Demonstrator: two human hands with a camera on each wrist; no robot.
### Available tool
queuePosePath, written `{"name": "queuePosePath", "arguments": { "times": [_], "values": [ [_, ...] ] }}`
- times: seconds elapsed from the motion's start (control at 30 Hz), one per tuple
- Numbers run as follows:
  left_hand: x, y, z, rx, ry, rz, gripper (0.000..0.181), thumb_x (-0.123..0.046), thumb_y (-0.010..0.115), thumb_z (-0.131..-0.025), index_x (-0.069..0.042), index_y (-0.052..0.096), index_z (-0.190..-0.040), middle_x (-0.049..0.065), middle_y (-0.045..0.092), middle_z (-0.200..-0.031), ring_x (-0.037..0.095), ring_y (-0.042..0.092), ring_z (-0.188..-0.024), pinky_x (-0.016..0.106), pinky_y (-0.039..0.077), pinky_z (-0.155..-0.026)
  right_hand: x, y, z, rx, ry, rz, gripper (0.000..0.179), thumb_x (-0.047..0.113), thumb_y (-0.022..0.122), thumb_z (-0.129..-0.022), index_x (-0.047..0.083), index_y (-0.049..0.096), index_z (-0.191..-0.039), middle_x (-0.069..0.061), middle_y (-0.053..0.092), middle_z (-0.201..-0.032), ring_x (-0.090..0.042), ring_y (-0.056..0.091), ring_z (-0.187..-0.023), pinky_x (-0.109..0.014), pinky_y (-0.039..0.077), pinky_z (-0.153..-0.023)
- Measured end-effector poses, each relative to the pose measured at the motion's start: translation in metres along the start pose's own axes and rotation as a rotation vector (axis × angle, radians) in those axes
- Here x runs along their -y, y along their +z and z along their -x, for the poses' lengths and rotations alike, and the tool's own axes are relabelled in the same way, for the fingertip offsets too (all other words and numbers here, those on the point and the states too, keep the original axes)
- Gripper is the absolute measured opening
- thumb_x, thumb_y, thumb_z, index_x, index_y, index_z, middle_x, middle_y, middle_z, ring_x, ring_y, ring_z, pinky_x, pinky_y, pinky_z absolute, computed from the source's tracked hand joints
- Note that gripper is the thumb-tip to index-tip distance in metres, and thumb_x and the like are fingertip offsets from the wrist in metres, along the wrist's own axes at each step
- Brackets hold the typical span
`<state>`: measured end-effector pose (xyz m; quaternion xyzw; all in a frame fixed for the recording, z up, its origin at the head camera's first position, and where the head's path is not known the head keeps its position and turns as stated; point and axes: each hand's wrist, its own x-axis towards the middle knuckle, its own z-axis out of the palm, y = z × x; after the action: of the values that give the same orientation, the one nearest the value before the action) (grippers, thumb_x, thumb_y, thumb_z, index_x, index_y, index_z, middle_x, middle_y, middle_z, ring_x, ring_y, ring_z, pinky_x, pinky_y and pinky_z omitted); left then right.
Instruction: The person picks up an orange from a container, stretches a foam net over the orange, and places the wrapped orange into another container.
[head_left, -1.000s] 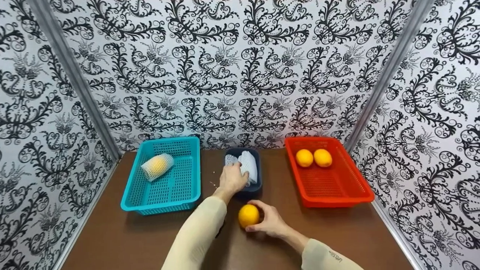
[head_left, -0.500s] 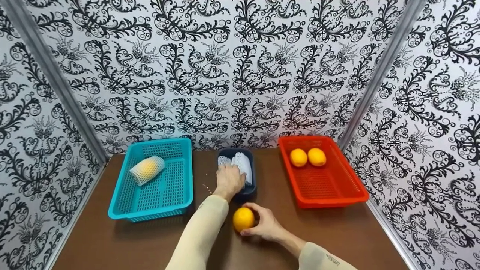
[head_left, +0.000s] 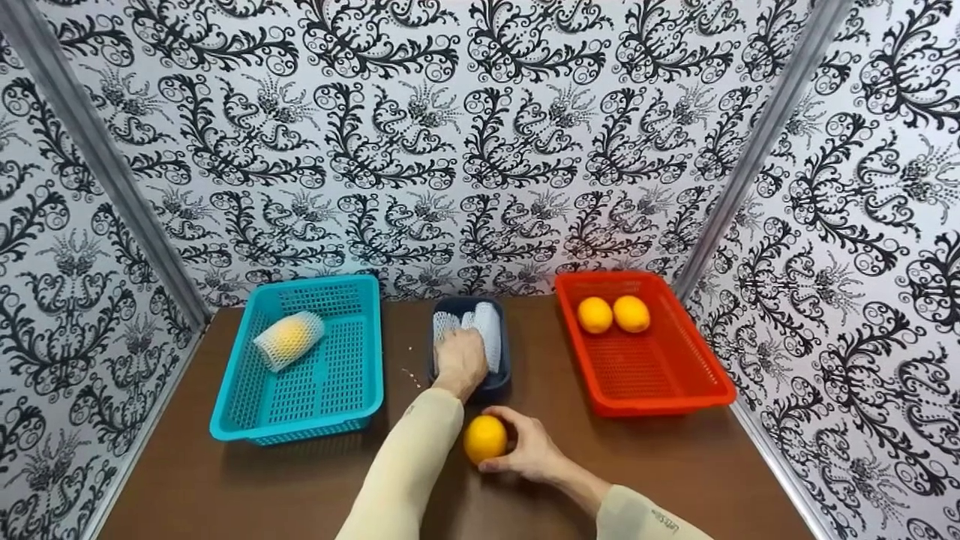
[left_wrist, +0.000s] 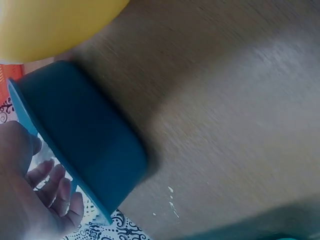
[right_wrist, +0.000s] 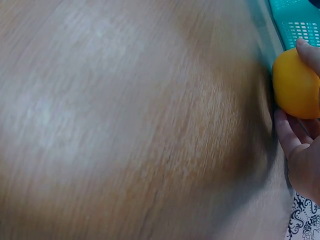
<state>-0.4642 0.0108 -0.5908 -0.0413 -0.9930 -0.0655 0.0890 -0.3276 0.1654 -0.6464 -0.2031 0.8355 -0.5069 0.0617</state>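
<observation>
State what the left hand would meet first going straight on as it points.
The left hand would first meet the white mesh sleeves inside the dark blue bin; it may already touch them, though depth is unclear.

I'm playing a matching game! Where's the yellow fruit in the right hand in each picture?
Head: the fruit is below centre, in the right hand.
Left wrist: the fruit fills the top left corner, cut off.
Right wrist: the fruit is at the right edge.
Shared landmark: the brown table.
</observation>
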Motion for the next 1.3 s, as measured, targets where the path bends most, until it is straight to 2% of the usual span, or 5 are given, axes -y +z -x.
{"name": "queuePosePath", "arguments": {
  "times": [0.27,0.5,0.83,1.03,1.3],
  "values": [
    [0.008,-0.017,0.009,-0.114,0.075,0.052,0.017,-0.015,0.072,-0.103,-0.006,0.077,-0.116,0.016,0.082,-0.115,0.035,0.077,-0.109,0.049,0.067,-0.091,0.001,0.001,0.002,-0.017,-0.009,0.062,0.081,0.029,0.105,-0.078,0.015,0.067,-0.148,-0.008,0.076,-0.141,-0.019,0.071,-0.12,-0.028,0.058,-0.107],
    [0.017,-0.026,0.014,-0.166,0.14,0.132,0.015,-0.008,0.073,-0.101,-0.005,0.074,-0.116,0.016,0.08,-0.113,0.037,0.079,-0.103,0.053,0.069,-0.086,0.001,0.002,0.003,-0.021,-0.031,0.053,0.085,0.027,0.104,-0.077,0.005,0.065,-0.149,-0.01,0.077,-0.14,-0.018,0.073,-0.117,-0.026,0.058,-0.104],
    [0.036,-0.05,0.027,-0.375,0.308,0.116,0.009,-0.013,0.073,-0.102,-0.008,0.069,-0.108,0.013,0.078,-0.108,0.034,0.077,-0.099,0.048,0.068,-0.081,0.003,0.005,0.005,-0.011,-0.044,0.047,0.091,0.023,0.103,-0.074,0.0,0.061,-0.151,-0.013,0.077,-0.137,-0.019,0.074,-0.116,-0.024,0.06,-0.101],
    [0.044,-0.064,0.037,-0.386,0.351,0.125,0.008,-0.015,0.073,-0.105,-0.009,0.069,-0.107,0.012,0.075,-0.104,0.033,0.075,-0.097,0.047,0.068,-0.082,0.001,0.004,0.007,-0.009,-0.066,0.081,0.093,0.025,0.104,-0.075,0.001,0.06,-0.153,-0.012,0.076,-0.141,-0.022,0.073,-0.121,-0.025,0.058,-0.106],
    [0.051,-0.081,0.043,-0.452,0.363,0.228,0.006,-0.012,0.075,-0.102,-0.01,0.07,-0.104,0.01,0.071,-0.095,0.033,0.072,-0.09,0.047,0.065,-0.078,0.006,0.002,0.009,-0.001,-0.068,0.083,0.092,0.029,0.103,-0.077,0.004,0.061,-0.154,-0.013,0.077,-0.141,-0.027,0.075,-0.121,-0.026,0.059,-0.107]
  ]
}}
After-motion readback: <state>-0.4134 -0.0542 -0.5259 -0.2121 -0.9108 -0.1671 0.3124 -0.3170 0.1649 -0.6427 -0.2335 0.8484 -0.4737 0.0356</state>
